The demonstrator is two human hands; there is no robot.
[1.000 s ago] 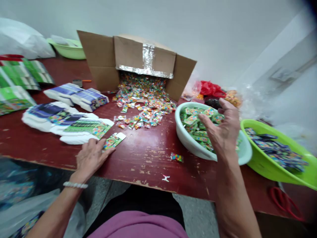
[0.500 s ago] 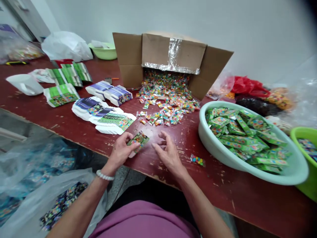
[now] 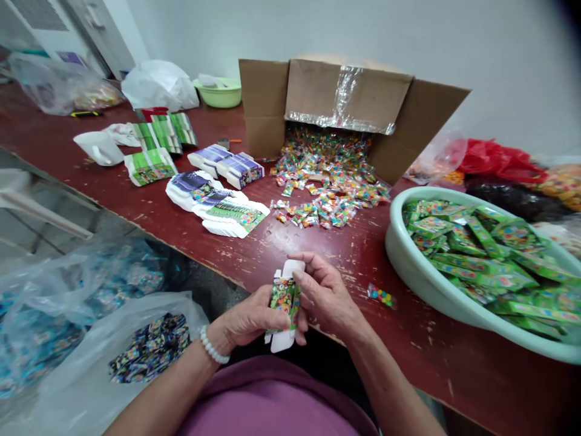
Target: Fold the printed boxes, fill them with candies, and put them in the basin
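Between my hands, in front of my body, is a small green printed candy box [image 3: 282, 298] with its white end flaps open at top and bottom. My left hand [image 3: 247, 316] grips its lower left side, thumb across the front. My right hand [image 3: 324, 293] pinches the upper right side near the top flap. A fan of flat box blanks [image 3: 236, 213], green and purple, lies beyond my hands to the left. One clear packet of coloured candies [image 3: 380, 295] rests alone to the right. Farther back, many wrapped candies [image 3: 327, 203] spill from a cardboard carton [image 3: 349, 100].
A pale green basin [image 3: 394, 236] full of filled green boxes stands at right. Bundled purple blanks [image 3: 227, 165], bundled green blanks [image 3: 149, 166] and a white mug [image 3: 98, 148] sit at left. Below the table edge, clear bags [image 3: 91, 345] hold packets. Red plastic bags [image 3: 494, 160] lie behind the basin.
My right hand has come from over the basin to the candy box. My left hand has lifted the flat box off the table toward my body, and it is now opened out. The view has swung left.
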